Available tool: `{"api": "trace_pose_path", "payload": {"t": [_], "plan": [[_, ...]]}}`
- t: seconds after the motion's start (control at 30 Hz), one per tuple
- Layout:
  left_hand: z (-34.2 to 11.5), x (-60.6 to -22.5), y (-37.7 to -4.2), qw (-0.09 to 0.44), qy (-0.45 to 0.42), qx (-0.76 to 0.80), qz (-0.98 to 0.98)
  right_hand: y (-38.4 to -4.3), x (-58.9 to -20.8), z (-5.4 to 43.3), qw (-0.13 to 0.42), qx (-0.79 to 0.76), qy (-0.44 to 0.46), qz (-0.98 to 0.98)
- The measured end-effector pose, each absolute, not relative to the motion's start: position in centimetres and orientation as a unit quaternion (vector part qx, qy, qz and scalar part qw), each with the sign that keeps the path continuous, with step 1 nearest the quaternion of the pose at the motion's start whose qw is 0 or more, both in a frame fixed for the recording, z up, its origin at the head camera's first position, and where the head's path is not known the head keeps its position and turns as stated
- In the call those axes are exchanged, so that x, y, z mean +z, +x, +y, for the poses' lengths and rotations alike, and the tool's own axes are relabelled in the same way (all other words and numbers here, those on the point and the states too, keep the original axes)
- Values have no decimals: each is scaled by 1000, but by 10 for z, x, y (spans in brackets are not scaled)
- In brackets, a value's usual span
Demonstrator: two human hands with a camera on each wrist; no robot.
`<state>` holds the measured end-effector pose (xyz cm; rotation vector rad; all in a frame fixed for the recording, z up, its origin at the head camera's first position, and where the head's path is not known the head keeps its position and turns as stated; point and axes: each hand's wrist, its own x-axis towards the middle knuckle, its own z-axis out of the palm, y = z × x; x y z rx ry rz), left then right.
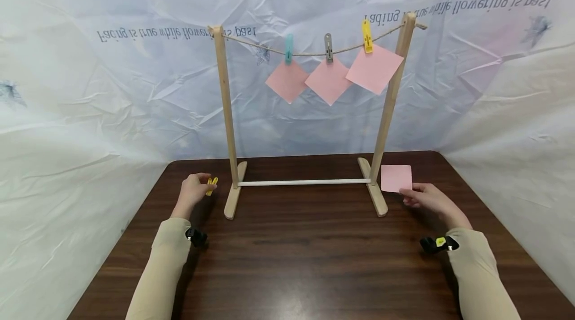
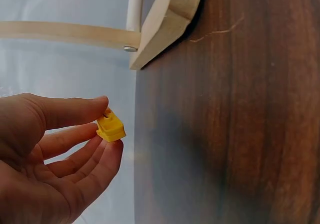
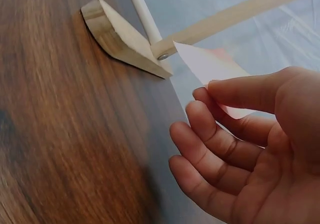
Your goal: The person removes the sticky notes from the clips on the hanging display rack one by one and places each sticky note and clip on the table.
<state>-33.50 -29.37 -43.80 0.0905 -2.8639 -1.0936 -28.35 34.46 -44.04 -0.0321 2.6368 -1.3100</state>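
Note:
At the left of the wooden stand, my left hand [image 1: 193,191] pinches a yellow clothespin [image 1: 211,186] between thumb and fingers, and the left wrist view shows the clothespin [image 2: 111,126] end-on. On the other side, my right hand [image 1: 431,199] holds a pink square of paper [image 1: 396,178] by its lower right corner, thumb against index finger. Three more pink squares hang from a twine line: one under a teal clothespin [image 1: 289,49], one under a grey clothespin [image 1: 329,48], and a larger-looking one under a yellow clothespin [image 1: 367,37] beside the right post.
The stand has two upright posts [image 1: 226,110], wooden feet [image 1: 373,187] and a white crossbar [image 1: 305,182] low between them. It stands toward the back of a dark wooden table [image 1: 296,255]. A pale printed sheet [image 1: 135,85] hangs behind and at both sides.

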Motion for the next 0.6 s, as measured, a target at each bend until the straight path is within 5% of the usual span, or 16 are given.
{"api": "trace_pose_path", "payload": {"t": [0.6], "plan": [[-282, -450, -339, -9, 23, -332, -943, -283, -448, 354, 126, -393, -2, 911]]}}
